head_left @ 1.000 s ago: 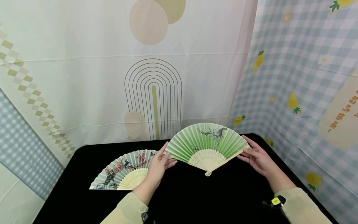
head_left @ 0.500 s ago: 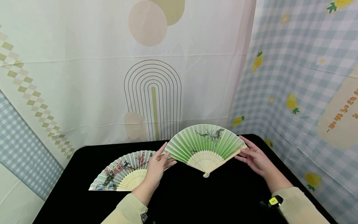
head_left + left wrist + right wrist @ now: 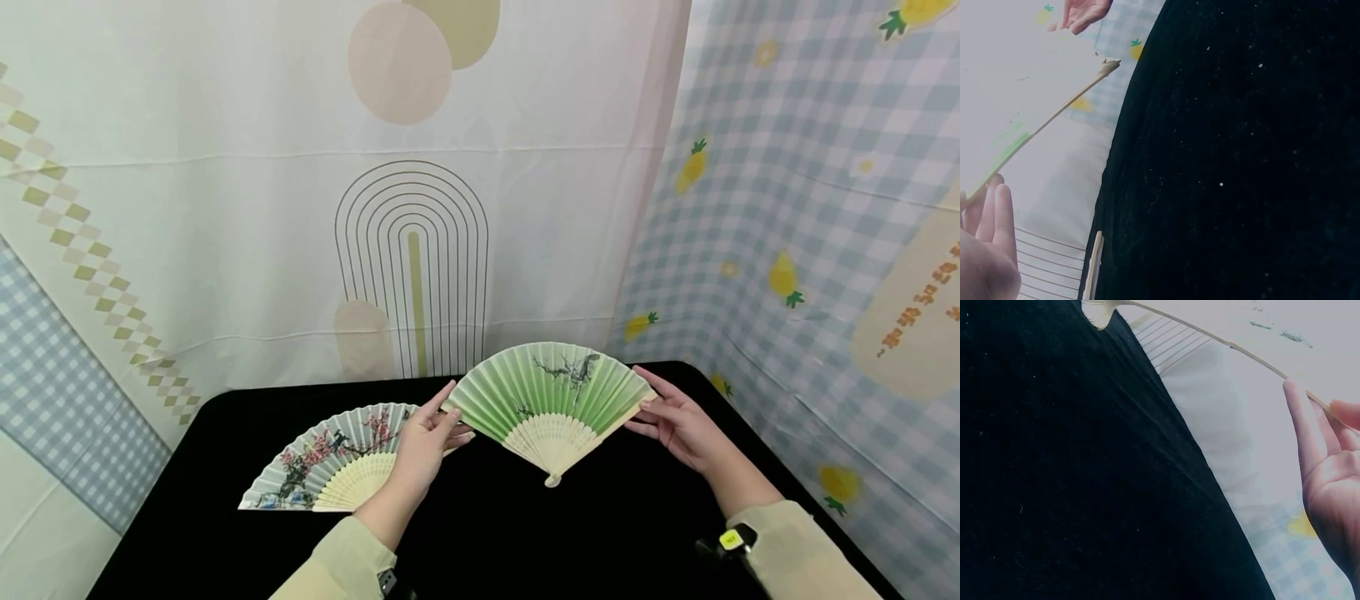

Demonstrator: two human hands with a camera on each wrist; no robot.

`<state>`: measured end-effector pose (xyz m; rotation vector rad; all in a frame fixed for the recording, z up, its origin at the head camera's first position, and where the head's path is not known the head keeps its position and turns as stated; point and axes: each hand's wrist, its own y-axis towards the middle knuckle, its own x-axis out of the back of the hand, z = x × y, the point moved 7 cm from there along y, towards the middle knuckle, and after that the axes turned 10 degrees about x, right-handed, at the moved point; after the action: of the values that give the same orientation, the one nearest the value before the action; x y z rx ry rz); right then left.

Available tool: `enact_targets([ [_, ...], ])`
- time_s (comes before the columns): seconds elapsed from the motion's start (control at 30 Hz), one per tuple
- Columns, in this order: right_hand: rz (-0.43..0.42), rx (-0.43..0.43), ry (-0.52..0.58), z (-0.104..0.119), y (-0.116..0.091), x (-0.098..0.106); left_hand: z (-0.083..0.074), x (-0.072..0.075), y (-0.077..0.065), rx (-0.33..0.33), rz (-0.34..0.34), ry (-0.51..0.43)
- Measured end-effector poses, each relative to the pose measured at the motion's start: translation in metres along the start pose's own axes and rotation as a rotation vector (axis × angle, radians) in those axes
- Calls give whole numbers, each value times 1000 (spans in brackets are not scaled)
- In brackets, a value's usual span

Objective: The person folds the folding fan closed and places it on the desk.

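Head view shows a green folding fan (image 3: 558, 417), fully spread, held up above the black-covered desk (image 3: 555, 546), its pivot end pointing down toward the person. The left hand (image 3: 420, 442) pinches the fan's left outer edge, thumb in front and fingers behind; the right hand (image 3: 678, 429) pinches the opposite edge in the same way, and the right wrist view shows thumb and fingers meeting there on the thin guard stick. To the left, a white floral folding fan (image 3: 300, 475) lies spread on the desk, partly hidden behind the left hand and forearm.

The step in hand seems to be keeping the green fan stretched between both hands. To do it well, the pull should be even and light on both sides, since the pleated leaf looks thin and the slim sticks would probably flex or crack under a hard tug. Moving both hands together should keep the fan level and its pleats taut. The left forearm, so near the floral fan in the head view, deserves care lest it brush that one.
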<state>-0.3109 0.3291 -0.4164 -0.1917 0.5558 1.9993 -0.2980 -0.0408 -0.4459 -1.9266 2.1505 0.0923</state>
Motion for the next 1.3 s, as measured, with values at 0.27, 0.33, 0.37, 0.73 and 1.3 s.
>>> enact_targets([
  [0.27, 30, -34, -49, -2, 0, -4, 0, -6, 1, -58, 45, 73],
  [0.33, 27, -45, -57, -2, 0, -4, -1, -7, 0, -76, 55, 78],
  [0.37, 28, -48, -61, -2, 0, -4, -1, -8, 0, -83, 59, 83],
  [0.73, 39, -65, -68, -1, 1, -6, -1, -12, -2, -45, 95, 91],
  [1.3, 60, -81, -106, 0, 4, -18, -4, -18, -5, -30, 89, -27],
])
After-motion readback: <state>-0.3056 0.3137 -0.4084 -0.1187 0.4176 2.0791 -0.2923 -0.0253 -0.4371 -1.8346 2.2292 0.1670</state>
